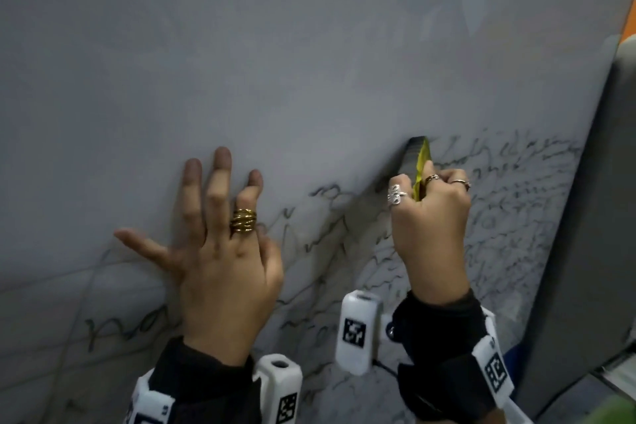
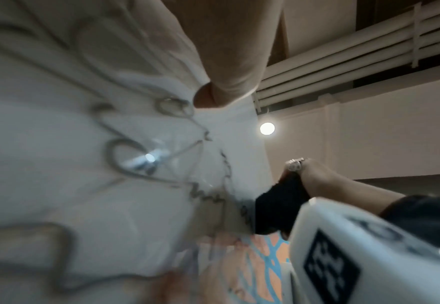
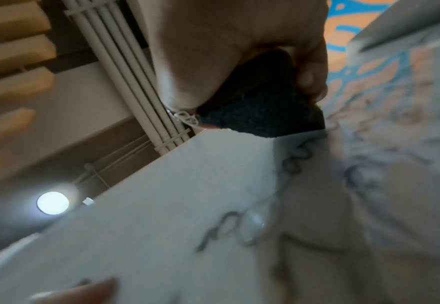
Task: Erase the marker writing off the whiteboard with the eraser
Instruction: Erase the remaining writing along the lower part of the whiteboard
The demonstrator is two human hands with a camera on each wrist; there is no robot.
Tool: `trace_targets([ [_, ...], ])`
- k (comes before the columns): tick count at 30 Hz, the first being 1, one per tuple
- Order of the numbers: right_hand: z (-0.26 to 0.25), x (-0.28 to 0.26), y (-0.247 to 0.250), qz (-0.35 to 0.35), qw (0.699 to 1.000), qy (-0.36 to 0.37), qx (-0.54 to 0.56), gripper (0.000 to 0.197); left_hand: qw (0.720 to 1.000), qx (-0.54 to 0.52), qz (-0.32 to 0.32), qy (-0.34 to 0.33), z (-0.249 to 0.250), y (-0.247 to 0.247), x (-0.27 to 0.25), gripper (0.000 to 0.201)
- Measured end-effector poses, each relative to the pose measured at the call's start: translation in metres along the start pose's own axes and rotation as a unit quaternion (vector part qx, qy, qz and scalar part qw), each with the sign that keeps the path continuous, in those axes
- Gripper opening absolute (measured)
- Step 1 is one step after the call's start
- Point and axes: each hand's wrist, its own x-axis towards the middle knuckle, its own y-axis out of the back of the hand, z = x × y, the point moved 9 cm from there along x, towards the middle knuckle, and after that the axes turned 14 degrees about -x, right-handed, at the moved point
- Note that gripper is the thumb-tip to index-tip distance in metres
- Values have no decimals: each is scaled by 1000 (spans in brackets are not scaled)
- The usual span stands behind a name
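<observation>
Head: eraser point(image 1: 414, 162) near whiteboard point(image 1: 275, 62) right edge

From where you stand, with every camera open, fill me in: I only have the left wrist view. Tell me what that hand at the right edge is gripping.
Observer: The right hand grips an eraser with a yellow back and dark felt, the felt against the whiteboard.
Operator: Report what is left to wipe.
Observer: Dense marker writing sits right of and below the eraser; the board's upper area looks wiped.
Operator: Now give me my own hand.
Observer: The left hand lies flat, fingers spread, on the board left of the eraser.
</observation>
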Motion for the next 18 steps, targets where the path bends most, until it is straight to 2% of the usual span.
trace_targets([
  [2, -23, -16, 2, -3, 998, 61, 26, 71, 999, -29, 11, 28, 8, -4, 1, 56],
  [5, -50, -41, 4, -26, 989, 147, 24, 79, 999, -45, -13, -22, 30, -24, 4, 59],
  [7, -38, -29, 5, -23, 989, 147, 4, 80, 996, -49, -49, -63, 42, -40, 7, 58],
  [9, -5, -2, 5, -11, 994, 109, -16, 78, 994, -41, -66, -75, 48, -52, 9, 57],
  [13, 52, 43, 6, -7, 999, 40, -3, 77, 998, 4, -34, -46, 57, -58, 10, 56],
  [15, 51, 43, 8, -4, 998, 68, 5, 75, 999, -10, -16, -26, 60, -63, 11, 59],
  [18, 24, 18, 6, -20, 987, 160, -10, 77, 999, -40, 4, -5, 60, -71, 10, 62],
])
